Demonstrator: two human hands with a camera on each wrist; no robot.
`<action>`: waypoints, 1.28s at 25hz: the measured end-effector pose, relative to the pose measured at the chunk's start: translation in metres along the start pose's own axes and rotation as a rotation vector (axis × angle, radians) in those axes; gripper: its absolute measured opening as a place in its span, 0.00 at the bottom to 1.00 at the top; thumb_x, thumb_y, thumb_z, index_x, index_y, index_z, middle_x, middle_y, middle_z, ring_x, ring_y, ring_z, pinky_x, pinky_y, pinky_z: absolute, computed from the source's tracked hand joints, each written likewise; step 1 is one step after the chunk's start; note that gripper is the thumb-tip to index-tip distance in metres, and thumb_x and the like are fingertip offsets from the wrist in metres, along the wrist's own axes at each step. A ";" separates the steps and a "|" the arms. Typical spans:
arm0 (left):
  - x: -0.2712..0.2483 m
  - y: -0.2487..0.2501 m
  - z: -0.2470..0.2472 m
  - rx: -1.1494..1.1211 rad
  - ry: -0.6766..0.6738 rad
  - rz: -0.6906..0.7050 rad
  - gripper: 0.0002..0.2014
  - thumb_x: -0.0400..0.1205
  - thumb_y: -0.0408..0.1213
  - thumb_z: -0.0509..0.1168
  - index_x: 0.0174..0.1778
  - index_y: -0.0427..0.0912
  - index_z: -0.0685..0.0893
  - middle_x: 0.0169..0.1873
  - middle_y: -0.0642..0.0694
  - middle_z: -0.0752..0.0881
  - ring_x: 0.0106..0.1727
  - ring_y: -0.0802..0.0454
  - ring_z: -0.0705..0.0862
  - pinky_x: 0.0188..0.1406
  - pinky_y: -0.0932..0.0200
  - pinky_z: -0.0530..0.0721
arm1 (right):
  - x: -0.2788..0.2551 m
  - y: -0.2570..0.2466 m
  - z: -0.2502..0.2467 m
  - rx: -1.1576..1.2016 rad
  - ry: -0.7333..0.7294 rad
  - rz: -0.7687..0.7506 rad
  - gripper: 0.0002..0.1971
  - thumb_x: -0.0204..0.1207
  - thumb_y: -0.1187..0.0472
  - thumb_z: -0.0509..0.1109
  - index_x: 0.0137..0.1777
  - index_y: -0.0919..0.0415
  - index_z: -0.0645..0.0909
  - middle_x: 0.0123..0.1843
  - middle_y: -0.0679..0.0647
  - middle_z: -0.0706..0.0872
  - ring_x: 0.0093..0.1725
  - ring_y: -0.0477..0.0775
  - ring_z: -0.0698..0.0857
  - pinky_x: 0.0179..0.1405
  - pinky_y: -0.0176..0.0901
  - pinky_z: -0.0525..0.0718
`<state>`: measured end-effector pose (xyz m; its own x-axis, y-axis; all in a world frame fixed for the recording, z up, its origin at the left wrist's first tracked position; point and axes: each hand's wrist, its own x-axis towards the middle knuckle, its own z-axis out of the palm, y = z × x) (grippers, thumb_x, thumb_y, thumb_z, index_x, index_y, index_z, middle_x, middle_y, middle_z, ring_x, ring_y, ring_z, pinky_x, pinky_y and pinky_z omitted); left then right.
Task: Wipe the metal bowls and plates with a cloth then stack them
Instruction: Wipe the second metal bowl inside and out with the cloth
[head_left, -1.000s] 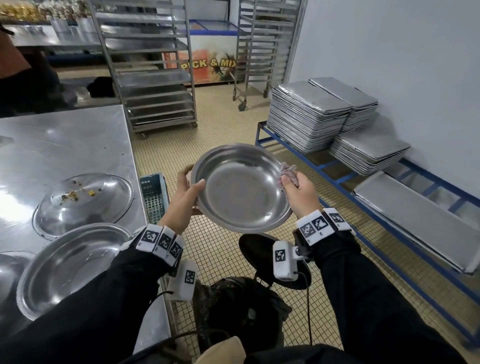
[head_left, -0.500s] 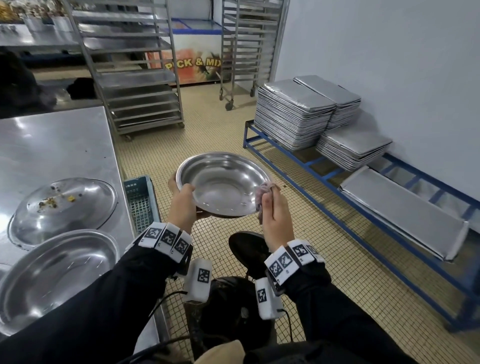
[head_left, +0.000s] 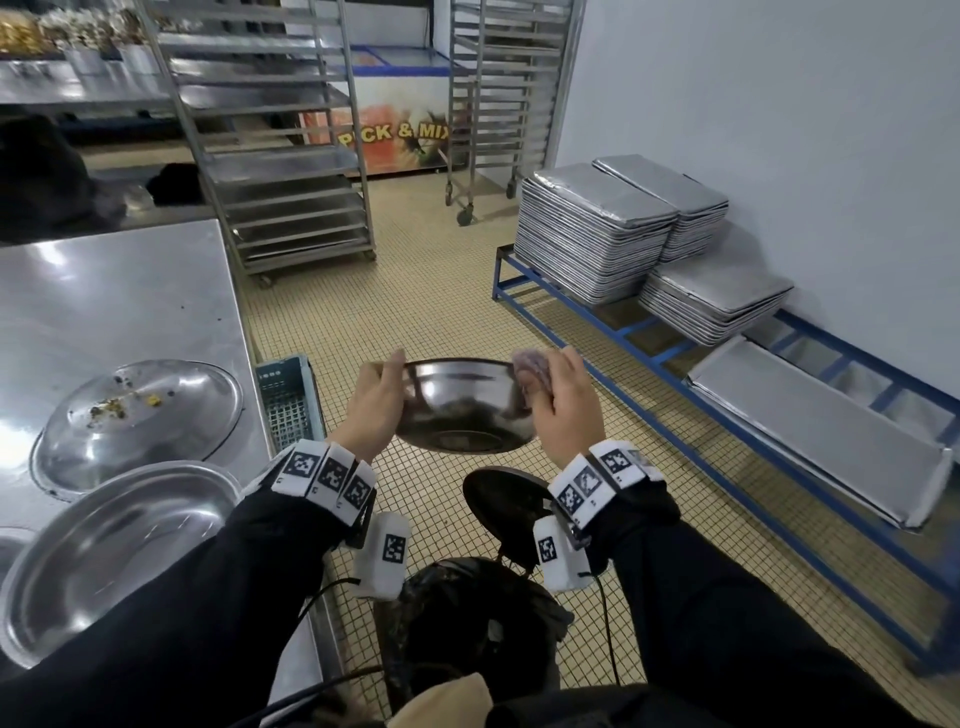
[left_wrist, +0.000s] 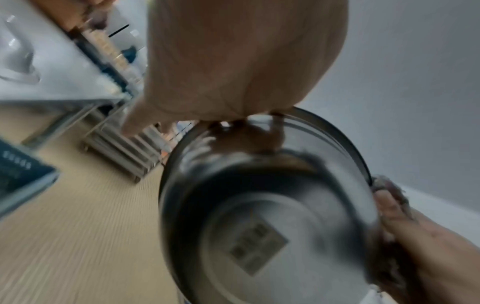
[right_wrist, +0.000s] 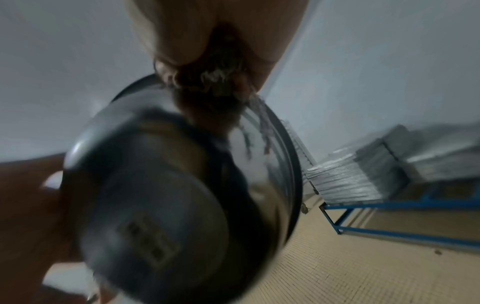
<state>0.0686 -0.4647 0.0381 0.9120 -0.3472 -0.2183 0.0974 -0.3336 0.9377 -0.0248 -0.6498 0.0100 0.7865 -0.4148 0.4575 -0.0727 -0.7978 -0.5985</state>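
You are holding the metal bowl (head_left: 467, 405) in the air between your two hands, out over the tiled floor (head_left: 415, 291) and to the right of the tabletop (head_left: 119, 301). Its underside is tipping toward you, so both wrist views are showing the flat base with a rectangular sticker (left_wrist: 258, 247) on it. Your left hand (head_left: 375, 402) is gripping the bowl's left rim, thumb on the near wall, fingers curling over the edge. Your right hand (head_left: 563, 408) is clutching a bunched pinkish cloth (head_left: 532, 371) and pressing it against the bowl's right rim; the cloth is sitting between your fingers and the metal. On the tabletop, well apart from your hands, a shallow metal plate (head_left: 114, 551) is lying by the near edge, and just behind it a second plate (head_left: 140, 421) is lying with food crumbs on it. Stacks of baking trays (head_left: 592, 234) are resting on the blue rack (head_left: 623, 332) along the wall to your right.
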 end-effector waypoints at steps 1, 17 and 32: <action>0.000 -0.003 -0.002 0.069 -0.027 0.075 0.21 0.88 0.57 0.44 0.61 0.43 0.68 0.49 0.42 0.79 0.47 0.49 0.81 0.52 0.50 0.81 | 0.007 -0.002 -0.004 0.032 -0.026 0.067 0.16 0.81 0.51 0.62 0.59 0.64 0.76 0.52 0.53 0.76 0.46 0.47 0.78 0.40 0.29 0.76; 0.004 -0.005 0.005 -0.227 0.094 0.086 0.14 0.90 0.44 0.52 0.51 0.45 0.82 0.46 0.40 0.86 0.48 0.44 0.86 0.46 0.54 0.84 | -0.042 -0.015 0.053 0.160 -0.157 -0.031 0.27 0.84 0.44 0.47 0.82 0.43 0.50 0.83 0.46 0.57 0.79 0.52 0.63 0.69 0.60 0.77; -0.006 0.008 0.003 -0.361 0.193 0.045 0.13 0.90 0.45 0.51 0.43 0.55 0.78 0.46 0.49 0.83 0.50 0.51 0.83 0.47 0.58 0.80 | -0.046 -0.023 0.045 0.242 -0.046 -0.006 0.28 0.86 0.52 0.50 0.83 0.46 0.45 0.85 0.40 0.44 0.82 0.44 0.50 0.70 0.43 0.71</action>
<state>0.0629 -0.4683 0.0460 0.9732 -0.1719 -0.1527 0.1583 0.0192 0.9872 -0.0319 -0.5930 -0.0266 0.8140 -0.3859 0.4341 0.0767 -0.6694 -0.7389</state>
